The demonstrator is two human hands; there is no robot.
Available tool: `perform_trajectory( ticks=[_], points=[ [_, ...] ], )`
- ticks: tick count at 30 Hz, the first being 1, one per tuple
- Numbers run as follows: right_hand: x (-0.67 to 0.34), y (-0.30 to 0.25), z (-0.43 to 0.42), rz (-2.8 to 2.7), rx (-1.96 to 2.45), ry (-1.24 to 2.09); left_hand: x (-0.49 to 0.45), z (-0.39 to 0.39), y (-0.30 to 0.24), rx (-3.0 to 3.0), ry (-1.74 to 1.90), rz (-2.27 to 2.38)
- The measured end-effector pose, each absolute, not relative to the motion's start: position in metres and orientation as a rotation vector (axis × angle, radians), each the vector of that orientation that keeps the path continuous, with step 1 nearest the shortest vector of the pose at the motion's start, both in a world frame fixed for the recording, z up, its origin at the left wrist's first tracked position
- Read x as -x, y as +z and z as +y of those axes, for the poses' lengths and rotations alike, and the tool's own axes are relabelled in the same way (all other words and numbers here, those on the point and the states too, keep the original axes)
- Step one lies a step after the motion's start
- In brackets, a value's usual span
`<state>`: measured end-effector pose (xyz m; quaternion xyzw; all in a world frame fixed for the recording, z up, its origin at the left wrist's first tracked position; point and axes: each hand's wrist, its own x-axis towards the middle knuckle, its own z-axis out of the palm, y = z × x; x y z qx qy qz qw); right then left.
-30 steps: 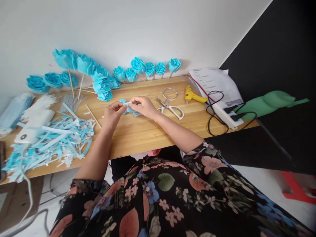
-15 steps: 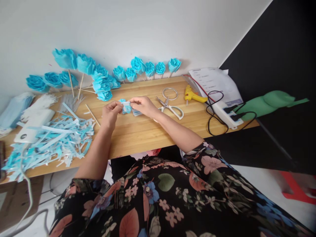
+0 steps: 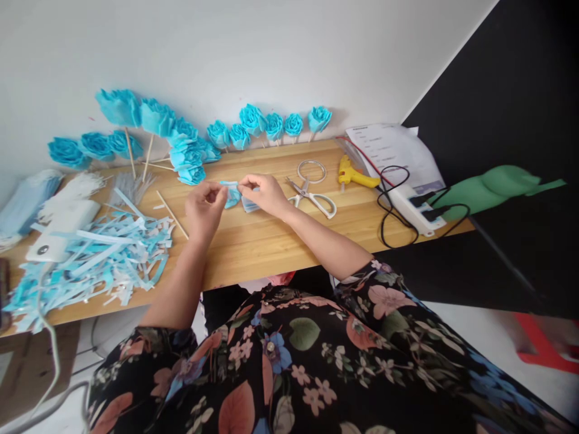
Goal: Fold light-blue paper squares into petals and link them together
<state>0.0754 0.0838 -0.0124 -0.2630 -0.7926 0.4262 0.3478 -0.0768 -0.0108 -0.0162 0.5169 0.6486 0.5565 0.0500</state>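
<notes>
Between my hands is a small piece of light-blue and white sheet material (image 3: 232,196), like face-mask fabric. My left hand (image 3: 203,205) pinches its left edge with thumb and forefinger. At the other edge, the fingertips of my right hand (image 3: 265,191) are also closed on it. Part of it is covered by my fingers. Partly under my right hand, a small stack of pale blue pieces (image 3: 250,205) lies on the wooden table (image 3: 253,247). Scissors (image 3: 312,199) with white handles lie right of my right hand, and a thin wooden stick (image 3: 172,214) is left of my left hand.
Several blue handmade roses (image 3: 253,119) on sticks line the wall. Blue and white strips (image 3: 113,253) heap at left beside a white device (image 3: 66,232) and face masks (image 3: 27,202). At right are a tape roll (image 3: 312,171), yellow glue gun (image 3: 355,175) and power strip (image 3: 414,211).
My left hand has turned and its fingers have bunched more at the piece's edge. The piece now shows a narrow pale strip along the top. My right hand has barely moved.
</notes>
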Motion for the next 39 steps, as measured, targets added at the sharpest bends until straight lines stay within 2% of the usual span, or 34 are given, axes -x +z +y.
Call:
perform_trajectory(
  ticks=[5, 15, 39],
  points=[
    [-0.0753, -0.0117, 0.0786, -2.156, 0.744, 0.954, 0.0757, -0.0095, -0.0192, -1.861, 1.547, 2.024],
    [-0.0743, -0.0136, 0.0772, -2.255, 0.738, 0.782, 0.0762, -0.0083, -0.0194, -1.853, 1.501, 2.057],
    [-0.0738, -0.0127, 0.0765, -2.273, 0.758, 0.784, 0.0725, -0.0102, -0.0179, -1.866, 1.468, 2.029]
  ],
)
